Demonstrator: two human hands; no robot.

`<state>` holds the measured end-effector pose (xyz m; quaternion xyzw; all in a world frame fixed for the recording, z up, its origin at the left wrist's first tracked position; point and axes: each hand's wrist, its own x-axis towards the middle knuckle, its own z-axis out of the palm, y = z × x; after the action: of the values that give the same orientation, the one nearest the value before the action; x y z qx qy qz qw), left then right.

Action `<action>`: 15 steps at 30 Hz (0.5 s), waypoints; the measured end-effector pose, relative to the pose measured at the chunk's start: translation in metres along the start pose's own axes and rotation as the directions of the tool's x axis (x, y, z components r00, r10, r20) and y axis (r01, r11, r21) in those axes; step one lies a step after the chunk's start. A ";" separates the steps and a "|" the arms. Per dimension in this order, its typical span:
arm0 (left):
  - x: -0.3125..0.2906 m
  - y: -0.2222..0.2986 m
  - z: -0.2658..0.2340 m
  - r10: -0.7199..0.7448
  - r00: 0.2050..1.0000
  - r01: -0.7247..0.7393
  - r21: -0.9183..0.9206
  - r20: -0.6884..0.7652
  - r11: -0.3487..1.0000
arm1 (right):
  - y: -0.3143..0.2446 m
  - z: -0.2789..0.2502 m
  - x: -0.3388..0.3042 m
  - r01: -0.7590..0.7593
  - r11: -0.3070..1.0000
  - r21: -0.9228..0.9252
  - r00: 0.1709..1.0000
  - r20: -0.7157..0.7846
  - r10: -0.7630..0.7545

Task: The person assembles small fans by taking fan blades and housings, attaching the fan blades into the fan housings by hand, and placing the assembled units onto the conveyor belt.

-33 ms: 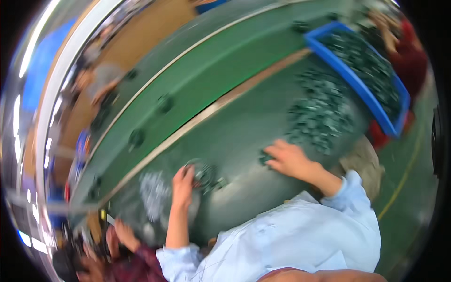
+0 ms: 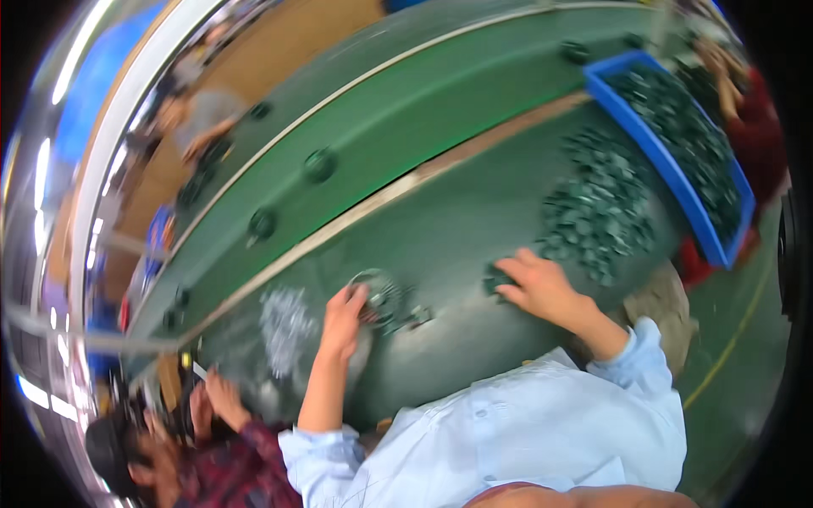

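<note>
The left hand (image 2: 343, 317) pinches the rim of a round part (image 2: 386, 298); the right hand (image 2: 544, 290) curls over small green pieces (image 2: 494, 280), its grip unclear. Both keep roughly their earlier places, though the view has shifted. Left forearm (image 2: 324, 396) rises steeply, right forearm (image 2: 598, 327) slants inward; green worktop (image 2: 453, 356) stretches between, edged by a pale strip (image 2: 411, 180).

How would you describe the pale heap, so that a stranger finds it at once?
On the green worktable, look toward the person's left hand. Just left of that hand lies the pale heap. Its whitish colour sets it apart: the larger heap at right is dark green.
</note>
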<state>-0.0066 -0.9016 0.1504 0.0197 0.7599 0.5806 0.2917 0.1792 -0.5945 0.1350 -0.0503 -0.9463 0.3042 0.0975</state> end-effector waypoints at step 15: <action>-0.004 -0.024 0.039 0.158 0.979 -0.016 -0.721 0.130 0.693 | -0.110 0.051 0.078 0.438 0.898 0.033 0.899 -0.031 -0.437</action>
<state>0.0227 -0.8774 0.1243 -0.0066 0.4422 0.8392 0.3165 0.0878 -0.7004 0.1705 0.1622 -0.9260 0.2924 0.1751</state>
